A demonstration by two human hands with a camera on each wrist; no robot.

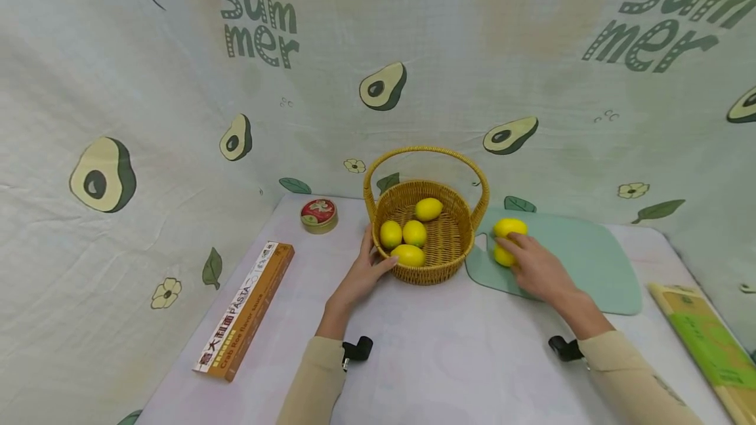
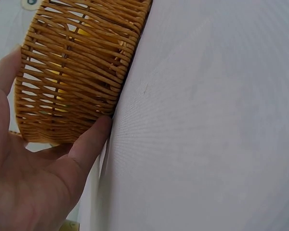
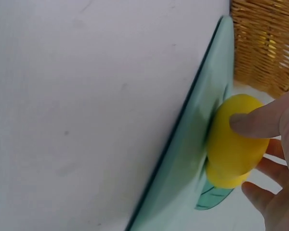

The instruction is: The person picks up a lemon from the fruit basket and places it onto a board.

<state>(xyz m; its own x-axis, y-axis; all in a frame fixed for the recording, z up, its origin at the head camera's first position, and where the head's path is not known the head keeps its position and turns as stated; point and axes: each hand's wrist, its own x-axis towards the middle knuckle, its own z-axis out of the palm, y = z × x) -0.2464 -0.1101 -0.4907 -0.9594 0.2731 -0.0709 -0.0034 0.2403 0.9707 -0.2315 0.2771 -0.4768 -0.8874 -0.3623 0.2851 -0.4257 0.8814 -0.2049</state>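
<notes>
A woven wicker basket point(image 1: 437, 273) with a tall arched handle stands at the back middle, with several yellow lemons point(image 1: 428, 209) inside. My left hand point(image 1: 361, 275) grips its left side, thumb at the front near the rim. In the left wrist view the fingers point(image 2: 89, 144) lie against the basket's weave point(image 2: 77, 67). Two more lemons lie on a pale green cutting board point(image 1: 590, 267) right of the basket. My right hand point(image 1: 540, 269) holds the nearer lemon point(image 3: 236, 139), thumb on its near side and fingers beyond. The farther lemon point(image 1: 510, 227) sits just behind it, partly hidden.
On the left lie a long pasta box point(image 1: 245, 313) and a round tin point(image 1: 319, 215) with a red lid. A green and yellow package point(image 1: 709, 346) lies at the right edge. Printed cloth point(image 1: 437, 110) hangs behind the table point(image 1: 443, 346).
</notes>
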